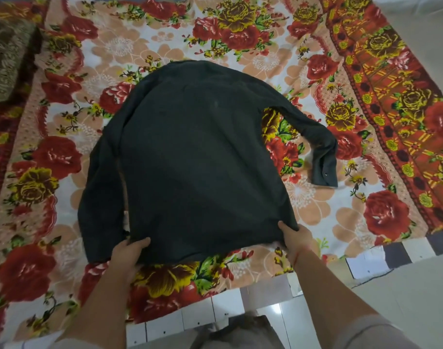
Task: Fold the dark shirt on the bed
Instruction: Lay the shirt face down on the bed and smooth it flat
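Note:
The dark shirt (195,157) lies back-up and spread out on the bed (316,212), which is covered by a floral blanket. Its collar end points away from me and its hem is nearest. One long sleeve (318,144) bends out to the right, its cuff with a snap button lying flat. The other sleeve runs down along the shirt's left side. My left hand (128,251) grips the hem at the left corner. My right hand (294,239) grips the hem at the right corner, thumb on top of the cloth.
A brown patterned pillow (8,61) sits at the far left of the bed. The bed's near edge shows a white and dark checked border (404,250). Pale floor tiles (404,293) lie at the lower right.

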